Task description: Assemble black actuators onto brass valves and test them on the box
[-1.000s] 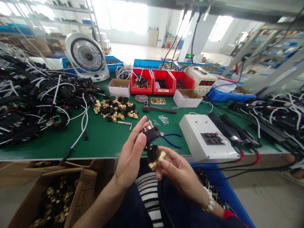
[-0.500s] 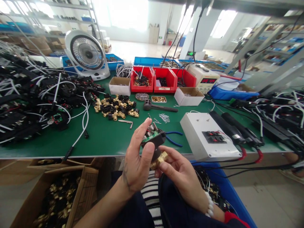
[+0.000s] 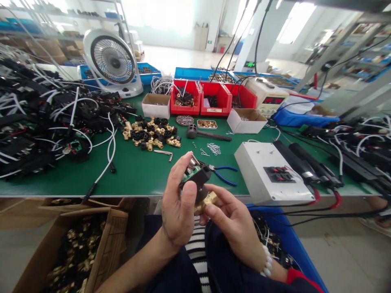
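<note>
Between my hands, above my lap at the table's front edge, is a black housing (image 3: 200,178) with a green circuit board exposed on top. A brass valve fitting (image 3: 209,199) joins its underside. My left hand (image 3: 180,199) is closed around the housing from the left, thumb on the near side. The fingers of my right hand (image 3: 229,213) pinch the brass fitting from the right. Just beyond the housing lie blue-handled pliers (image 3: 225,175). Several bent wire clips (image 3: 214,149) are scattered on the green tabletop behind them.
A black mallet (image 3: 209,134) lies before red bins (image 3: 215,99). Brass fittings with black caps (image 3: 149,132) are heaped to its left. On the right stands a white switch box (image 3: 271,173); a fan (image 3: 113,65) and cabled black parts (image 3: 45,118) fill the left.
The view has shifted slightly, so the table's things appear a little higher and further right. Both hands keep their hold on the housing and its fitting, which look slightly more tilted.
</note>
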`<state>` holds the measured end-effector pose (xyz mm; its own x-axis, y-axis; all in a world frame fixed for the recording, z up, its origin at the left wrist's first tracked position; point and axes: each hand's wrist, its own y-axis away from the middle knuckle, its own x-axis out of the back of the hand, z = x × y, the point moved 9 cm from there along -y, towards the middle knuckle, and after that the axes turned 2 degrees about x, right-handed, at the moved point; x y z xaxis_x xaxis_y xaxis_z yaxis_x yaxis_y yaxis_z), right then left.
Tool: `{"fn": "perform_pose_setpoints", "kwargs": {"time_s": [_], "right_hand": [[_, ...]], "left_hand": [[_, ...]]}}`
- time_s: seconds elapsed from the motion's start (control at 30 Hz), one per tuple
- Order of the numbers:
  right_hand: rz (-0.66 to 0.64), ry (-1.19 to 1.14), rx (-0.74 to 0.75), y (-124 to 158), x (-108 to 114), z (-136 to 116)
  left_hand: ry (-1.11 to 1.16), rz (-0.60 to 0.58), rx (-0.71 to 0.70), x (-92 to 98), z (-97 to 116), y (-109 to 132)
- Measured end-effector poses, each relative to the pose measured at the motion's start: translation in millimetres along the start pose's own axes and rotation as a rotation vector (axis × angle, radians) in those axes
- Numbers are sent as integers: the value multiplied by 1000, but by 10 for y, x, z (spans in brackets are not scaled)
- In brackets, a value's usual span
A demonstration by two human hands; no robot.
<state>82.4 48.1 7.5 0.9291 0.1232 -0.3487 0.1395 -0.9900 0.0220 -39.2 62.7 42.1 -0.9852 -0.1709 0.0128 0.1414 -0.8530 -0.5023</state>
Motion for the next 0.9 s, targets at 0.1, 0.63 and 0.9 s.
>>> {"fn": "perform_pose_setpoints", "kwargs": {"time_s": [0.1, 0.63, 0.9], "right_hand": [[19, 66, 7, 14, 27, -31], [-51, 67, -112, -3, -68, -42], [-5, 42, -87, -31, 31, 9]], "left_hand": [[2, -22, -24, -11, 18, -5], [-17, -109, -10, 29, -1, -80], [-79, -340, -22, -120, -54, -116]]}}
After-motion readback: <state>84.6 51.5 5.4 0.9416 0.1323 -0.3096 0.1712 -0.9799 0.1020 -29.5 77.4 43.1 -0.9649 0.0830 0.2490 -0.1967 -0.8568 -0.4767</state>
